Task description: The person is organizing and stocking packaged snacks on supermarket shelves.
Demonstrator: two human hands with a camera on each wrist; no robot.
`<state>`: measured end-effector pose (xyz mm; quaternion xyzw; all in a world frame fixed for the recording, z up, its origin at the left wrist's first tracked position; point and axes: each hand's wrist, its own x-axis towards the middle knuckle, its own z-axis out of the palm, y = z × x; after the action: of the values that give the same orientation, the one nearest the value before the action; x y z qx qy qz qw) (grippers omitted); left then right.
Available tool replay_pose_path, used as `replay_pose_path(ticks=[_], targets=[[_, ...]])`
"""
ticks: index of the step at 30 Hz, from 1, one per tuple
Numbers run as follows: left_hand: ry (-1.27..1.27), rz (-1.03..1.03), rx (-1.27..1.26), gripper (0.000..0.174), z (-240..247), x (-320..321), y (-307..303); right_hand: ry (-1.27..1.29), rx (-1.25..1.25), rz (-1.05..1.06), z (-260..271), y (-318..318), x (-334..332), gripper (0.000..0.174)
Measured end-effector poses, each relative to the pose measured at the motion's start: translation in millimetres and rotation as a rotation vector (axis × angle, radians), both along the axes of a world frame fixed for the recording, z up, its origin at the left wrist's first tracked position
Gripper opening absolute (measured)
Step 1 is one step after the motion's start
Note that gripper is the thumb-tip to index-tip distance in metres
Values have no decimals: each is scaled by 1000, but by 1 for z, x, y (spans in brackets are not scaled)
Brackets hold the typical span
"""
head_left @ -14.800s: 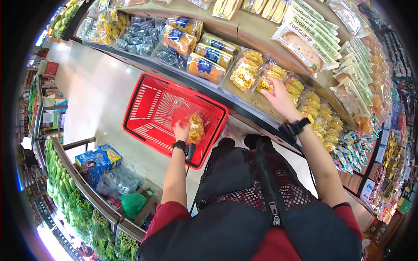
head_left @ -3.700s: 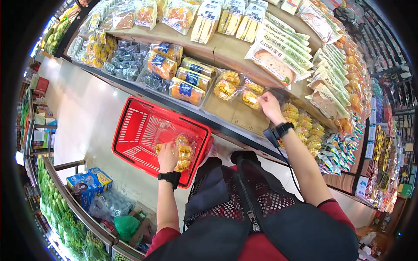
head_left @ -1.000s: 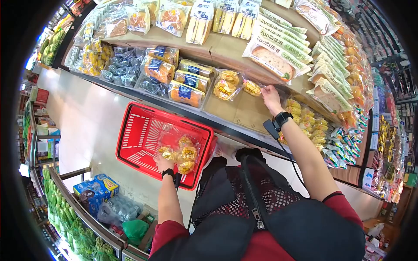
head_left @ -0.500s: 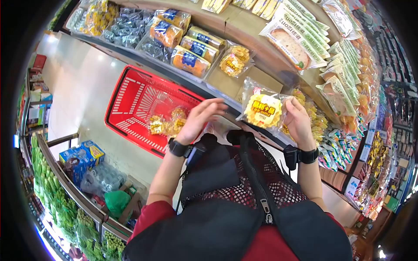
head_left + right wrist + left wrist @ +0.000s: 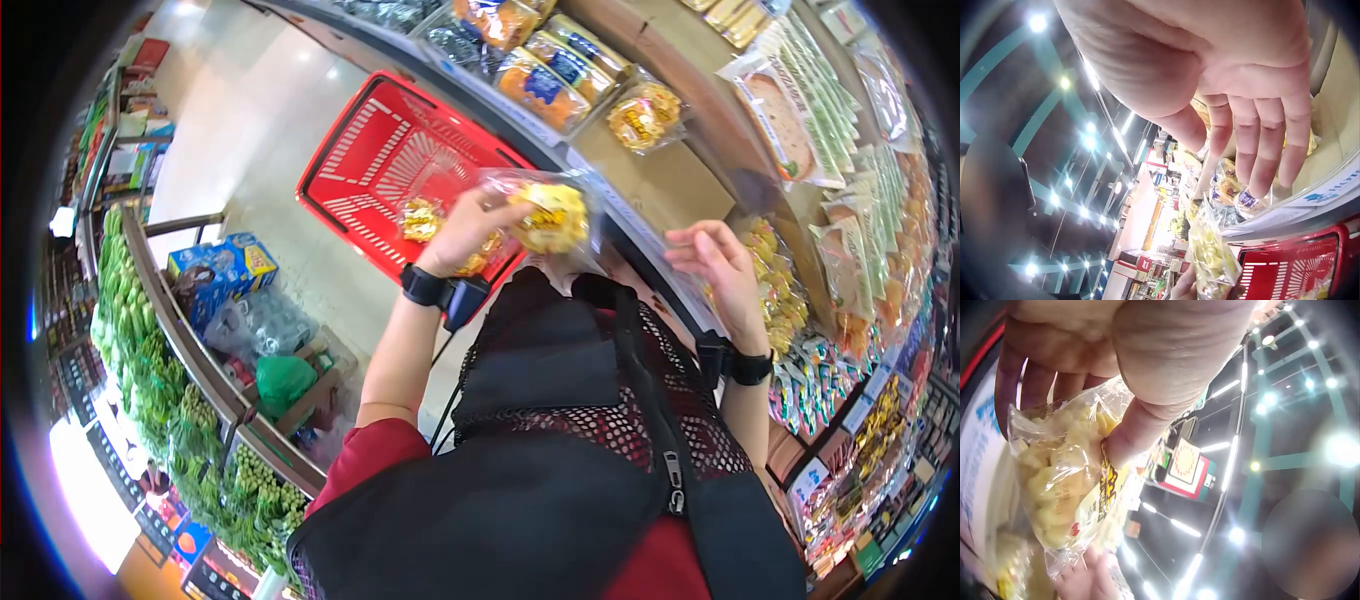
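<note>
My left hand [image 5: 468, 232] pinches a clear bag of yellow pastry [image 5: 555, 218] between thumb and fingers. It holds the bag over the near right end of a red shopping basket [image 5: 340, 120]. In the left wrist view, the thumb presses the printed label side of the bag and the fingers go behind it. Similar bags of pastry [image 5: 420, 218] lie in the basket, partly hidden by the left hand. My right hand [image 5: 725, 275], fingers apart and slightly bent, holds nothing beside the shelf edge. The right wrist view shows its palm and loose fingers [image 5: 1266, 144].
One pastry bag [image 5: 645, 115] stays on the cardboard-lined shelf [image 5: 670, 180], beside packaged rolls [image 5: 545, 85]. More yellow bags [image 5: 775, 280] fill the shelf at right, below sliced bread packs [image 5: 775, 115]. A vegetable stand [image 5: 190, 330] is at left.
The right hand took the pastry bag from the shelf and passed it to the left hand, which left the basket to receive it. The right hand has let go; the view has shifted.
</note>
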<state>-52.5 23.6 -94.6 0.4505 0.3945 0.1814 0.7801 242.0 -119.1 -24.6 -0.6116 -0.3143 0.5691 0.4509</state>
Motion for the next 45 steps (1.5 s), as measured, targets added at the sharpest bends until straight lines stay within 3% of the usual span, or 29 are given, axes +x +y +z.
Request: replay_pose_path(ticks=[1, 3, 4, 6, 7, 9, 12, 16, 17, 18, 20, 21, 24, 26, 30, 31, 32, 34, 35, 38, 40, 42, 43, 45], targets=[[7, 7, 0, 30, -5, -12, 6, -9, -22, -12, -3, -2, 3, 25], [147, 226, 181, 29, -32, -49, 20, 1, -39, -6, -10, -3, 8, 24], [167, 334, 200, 31, -71, -67, 27, -17, -63, -22, -10, -7, 13, 23], [528, 302, 364, 38, -144, -117, 39, -29, -82, -34, -13, -9, 17, 23], [528, 302, 364, 38, -151, -125, 38, -27, -101, -37, -13, -10, 18, 22], [1023, 95, 439, 43, -161, -136, 36, -28, -118, -42, -14, -12, 18, 22], [1067, -136, 437, 39, -206, -153, 32, -53, -143, -47, -14, -13, 19, 22], [1247, -111, 350, 34, -253, -157, 14, -7, -195, -17, -25, -13, 20, 24], [1191, -115, 286, 42, -258, -156, 17, -38, -215, 1, -28, -10, 19, 24], [1228, 53, 440, 52, -294, -158, 10, -101, -219, -15, -24, -6, 27, 25], [1162, 194, 456, 58, -270, -134, 5, -230, -195, -14, -43, 7, 44, 29], [1212, 175, 520, 63, -292, -143, 3, -231, -201, -4, -48, 13, 44, 32], [1362, 82, 460, 72, -262, -130, 7, -257, -184, -68, -61, 38, 56, 42], [1437, 200, 693, 77, -247, -122, 10, -258, -162, -137, -78, 62, 65, 50], [1357, 236, 670, 70, -222, -116, 19, -307, -269, -178, -113, 104, 70, 73], [1278, 261, 667, 67, -221, -117, 24, -289, -237, -239, -117, 111, 66, 60], [1204, 285, 667, 65, -217, -118, 28, -278, -232, -251, -120, 115, 65, 60], [1117, 272, 723, 60, -208, -111, 29, -286, -184, -214, -114, 123, 58, 39], [1039, 265, 774, 55, -202, -111, 28, -366, -34, -283, -112, 121, 50, 22], [856, 207, 732, 49, -170, -88, 24, -339, 119, -297, -105, 108, 51, 19], [914, 225, 762, 45, -155, -76, 19, -376, 92, -271, -89, 100, 50, 16], [602, 209, 613, 39, -135, -52, 15, 92, 194, -324, -63, 75, 53, 11], [463, 183, 549, 36, -110, -33, 10, 89, 179, -319, -46, 65, 51, 11], [231, 128, 361, 35, -59, 1, -1, 455, 143, -256, -13, 46, 44, 8]])
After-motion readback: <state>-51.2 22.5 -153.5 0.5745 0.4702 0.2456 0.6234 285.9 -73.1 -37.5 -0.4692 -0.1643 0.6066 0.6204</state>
